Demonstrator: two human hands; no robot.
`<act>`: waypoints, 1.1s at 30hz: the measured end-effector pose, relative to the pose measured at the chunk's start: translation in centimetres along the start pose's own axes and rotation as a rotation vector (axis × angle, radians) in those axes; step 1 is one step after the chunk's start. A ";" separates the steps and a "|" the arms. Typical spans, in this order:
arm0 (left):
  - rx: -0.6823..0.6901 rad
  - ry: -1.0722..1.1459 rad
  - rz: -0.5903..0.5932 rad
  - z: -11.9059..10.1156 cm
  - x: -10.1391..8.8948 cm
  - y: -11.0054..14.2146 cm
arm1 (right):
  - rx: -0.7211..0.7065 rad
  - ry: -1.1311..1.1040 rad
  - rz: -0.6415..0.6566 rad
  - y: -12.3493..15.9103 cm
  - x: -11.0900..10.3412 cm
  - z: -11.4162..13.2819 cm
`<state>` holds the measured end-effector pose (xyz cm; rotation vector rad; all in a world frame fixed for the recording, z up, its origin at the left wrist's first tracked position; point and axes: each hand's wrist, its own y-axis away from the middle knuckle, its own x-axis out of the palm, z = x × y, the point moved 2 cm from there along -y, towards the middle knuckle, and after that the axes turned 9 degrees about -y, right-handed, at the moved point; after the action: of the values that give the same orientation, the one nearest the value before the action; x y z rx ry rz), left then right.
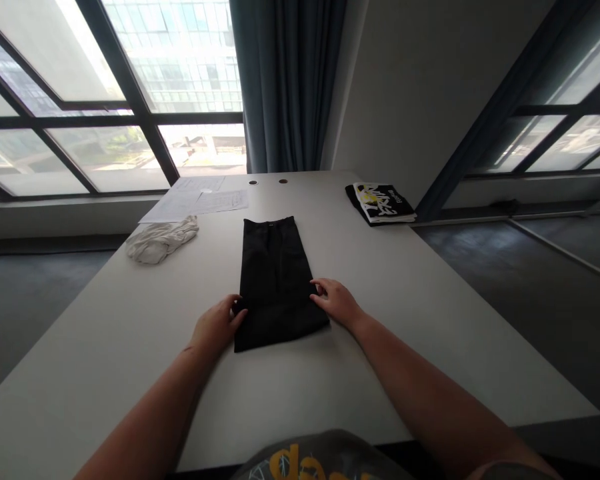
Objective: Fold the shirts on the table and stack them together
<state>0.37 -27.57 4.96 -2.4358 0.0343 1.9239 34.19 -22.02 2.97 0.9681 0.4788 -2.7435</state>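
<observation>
A pair of black pants (275,267), folded into a long flat shape, lies on the white table in front of me. Its waistband is at the far end and its wider folded end is toward me. My left hand (217,323) pinches the left edge near the close end, thumb on top of the cloth. On the opposite edge, my right hand (337,301) grips the fabric between thumb and fingers. What lies under the fingertips is hidden on both sides.
A crumpled white cloth (163,240) lies at the left table edge, with paper sheets (200,201) behind it. Folded black printed garments (383,203) are stacked at the far right. The white table (405,293) reaches to a blue curtain (290,87) and windows.
</observation>
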 end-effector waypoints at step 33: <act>0.240 -0.097 -0.149 0.0 4.4 4.6 | 0.032 0.534 -0.006 8.7 4.1 -0.1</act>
<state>1.22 -32.11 0.64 -2.1285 0.0745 1.8526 33.55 -30.38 -1.76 1.7151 0.5124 -2.4779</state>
